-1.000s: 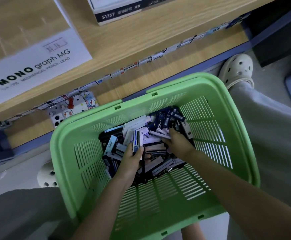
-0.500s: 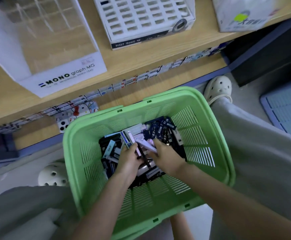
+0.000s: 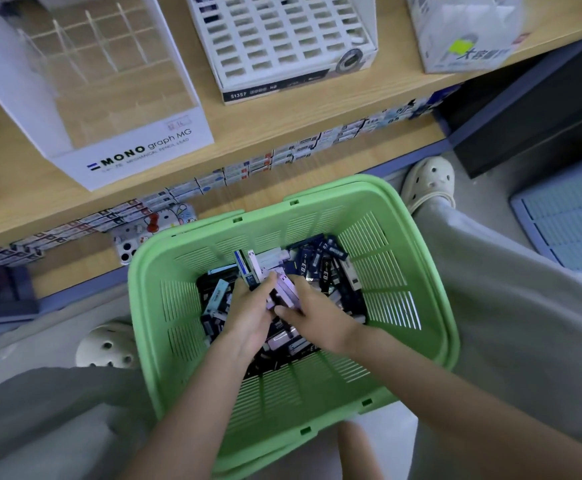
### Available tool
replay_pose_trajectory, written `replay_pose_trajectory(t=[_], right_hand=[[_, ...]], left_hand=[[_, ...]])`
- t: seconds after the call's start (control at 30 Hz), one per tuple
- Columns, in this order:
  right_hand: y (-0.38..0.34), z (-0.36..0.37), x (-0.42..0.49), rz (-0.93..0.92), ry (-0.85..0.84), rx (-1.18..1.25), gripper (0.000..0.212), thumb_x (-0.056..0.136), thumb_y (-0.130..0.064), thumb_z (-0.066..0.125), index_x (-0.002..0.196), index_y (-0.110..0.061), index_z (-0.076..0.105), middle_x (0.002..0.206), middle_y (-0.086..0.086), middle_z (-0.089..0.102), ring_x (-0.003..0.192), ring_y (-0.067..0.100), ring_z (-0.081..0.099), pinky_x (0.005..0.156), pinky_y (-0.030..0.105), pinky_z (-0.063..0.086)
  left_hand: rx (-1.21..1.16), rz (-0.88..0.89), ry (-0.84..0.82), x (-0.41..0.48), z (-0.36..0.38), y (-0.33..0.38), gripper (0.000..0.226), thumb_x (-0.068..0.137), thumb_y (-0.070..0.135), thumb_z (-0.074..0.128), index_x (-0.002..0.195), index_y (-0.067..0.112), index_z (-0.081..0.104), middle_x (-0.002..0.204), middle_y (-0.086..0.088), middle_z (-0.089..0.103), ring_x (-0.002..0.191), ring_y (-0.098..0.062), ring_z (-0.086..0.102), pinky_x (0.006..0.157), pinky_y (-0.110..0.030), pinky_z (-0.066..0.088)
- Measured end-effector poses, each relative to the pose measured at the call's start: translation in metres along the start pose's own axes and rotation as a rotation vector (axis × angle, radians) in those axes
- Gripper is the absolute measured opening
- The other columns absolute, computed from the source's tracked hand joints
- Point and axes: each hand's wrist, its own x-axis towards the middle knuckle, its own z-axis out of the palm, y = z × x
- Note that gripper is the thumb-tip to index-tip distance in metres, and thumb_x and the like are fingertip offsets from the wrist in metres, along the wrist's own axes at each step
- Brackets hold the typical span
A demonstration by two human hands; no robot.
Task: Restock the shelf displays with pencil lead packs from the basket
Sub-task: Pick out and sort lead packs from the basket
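A green slatted basket [image 3: 417,258] sits between my knees, with a heap of dark blue, white and lilac pencil lead packs [image 3: 320,268] in its middle. My left hand [image 3: 251,313] grips a few upright packs [image 3: 248,268], blue-white and lilac. My right hand [image 3: 313,317] pinches a lilac pack [image 3: 287,289] right beside them. Above on the wooden shelf stand a clear MONO graph MG display box [image 3: 116,147], a white grid display [image 3: 282,39] and a white box [image 3: 462,39].
A row of small packs [image 3: 282,155] lines the shelf's front edge, and a phone with a cartoon case [image 3: 151,230] lies on the lower shelf. My feet in pale clogs [image 3: 429,181] flank the basket. A blue crate lid [image 3: 566,216] lies at the right.
The view has tilted up, so the shelf displays show fully. My right hand has moved from the right of the heap toward the left hand and brought a lilac pack against the held ones.
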Motion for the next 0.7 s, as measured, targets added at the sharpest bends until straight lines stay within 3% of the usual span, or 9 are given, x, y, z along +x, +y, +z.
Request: replay_pose_trajectory(t=[0.1,0.17,0.23,0.3,0.37,0.47,0.53,0.6,0.7], right_hand=[[0.004,0.001,-0.002,0.042,-0.033,0.133,0.060,0.093,-0.034,0.054,0.141,-0.013,0.025,0.121,0.001,0.054,0.104,0.016,0.055,0.087,0.029,0.045],[0.005,0.002,-0.002,0.055,-0.012,0.146,0.049,0.092,-0.032,0.058,0.129,-0.010,0.035,0.099,-0.002,0.057,0.084,0.009,0.055,0.073,0.019,0.045],[0.003,-0.001,-0.005,0.062,-0.004,0.159,0.023,0.094,-0.028,0.055,0.107,-0.017,0.040,0.076,-0.006,0.046,0.060,0.004,0.042,0.051,0.011,0.035],[-0.001,-0.004,-0.010,0.057,-0.018,0.168,0.014,0.097,-0.026,0.049,0.103,-0.019,0.038,0.071,-0.005,0.042,0.053,0.006,0.036,0.047,0.015,0.031],[-0.005,-0.007,-0.016,0.049,-0.035,0.117,0.018,0.099,-0.026,0.042,0.111,-0.014,0.037,0.072,0.001,0.043,0.053,0.011,0.035,0.049,0.024,0.032],[-0.007,-0.010,-0.027,0.029,-0.050,0.008,0.010,0.101,-0.018,0.035,0.104,-0.009,0.035,0.068,0.001,0.039,0.055,0.013,0.032,0.053,0.032,0.032],[-0.009,-0.012,-0.036,0.029,-0.068,-0.056,0.012,0.100,-0.008,0.033,0.110,-0.003,0.036,0.075,0.006,0.044,0.062,0.019,0.037,0.060,0.037,0.041],[-0.007,-0.014,-0.045,0.065,-0.100,-0.068,0.020,0.098,-0.002,0.034,0.117,0.003,0.035,0.087,0.014,0.048,0.072,0.024,0.041,0.068,0.042,0.046],[-0.005,-0.017,-0.055,0.114,-0.010,-0.061,0.009,0.099,-0.008,0.032,0.108,-0.009,0.033,0.087,0.012,0.047,0.078,0.023,0.044,0.068,0.041,0.041]], left_hand=[[0.011,0.024,-0.014,0.000,0.001,-0.001,0.073,0.092,0.016,0.059,0.149,0.009,0.014,0.140,-0.017,0.048,0.118,-0.032,0.056,0.101,-0.051,0.043],[-0.010,0.045,-0.013,-0.002,0.005,-0.001,0.076,0.092,0.016,0.058,0.151,0.015,0.010,0.148,-0.013,0.038,0.126,-0.029,0.049,0.106,-0.050,0.038],[-0.044,0.063,-0.009,-0.006,0.007,0.001,0.080,0.091,0.017,0.059,0.152,0.017,0.006,0.152,-0.013,0.031,0.132,-0.029,0.042,0.110,-0.049,0.032],[-0.063,0.078,-0.018,-0.011,0.010,0.005,0.075,0.092,0.016,0.058,0.150,0.010,0.011,0.145,-0.018,0.042,0.122,-0.031,0.052,0.105,-0.050,0.039],[-0.029,0.113,-0.016,-0.020,0.011,0.010,0.057,0.095,0.014,0.053,0.143,0.004,0.024,0.127,-0.018,0.056,0.097,-0.028,0.062,0.089,-0.046,0.049],[0.053,0.176,-0.040,-0.035,0.012,0.019,0.011,0.098,0.013,0.047,0.109,0.009,0.048,0.100,-0.012,0.055,0.083,-0.023,0.052,0.072,-0.035,0.048],[0.107,0.206,-0.044,-0.043,0.011,0.025,0.005,0.099,0.012,0.045,0.095,0.012,0.047,0.096,-0.007,0.054,0.085,-0.023,0.050,0.075,-0.038,0.046],[0.158,0.222,-0.055,-0.048,0.009,0.030,0.005,0.099,0.011,0.044,0.096,0.012,0.047,0.098,-0.006,0.056,0.087,-0.022,0.052,0.077,-0.039,0.045],[0.220,0.190,-0.068,-0.057,0.006,0.029,0.006,0.100,0.012,0.043,0.103,0.011,0.048,0.105,-0.009,0.057,0.096,-0.027,0.058,0.092,-0.046,0.046]])
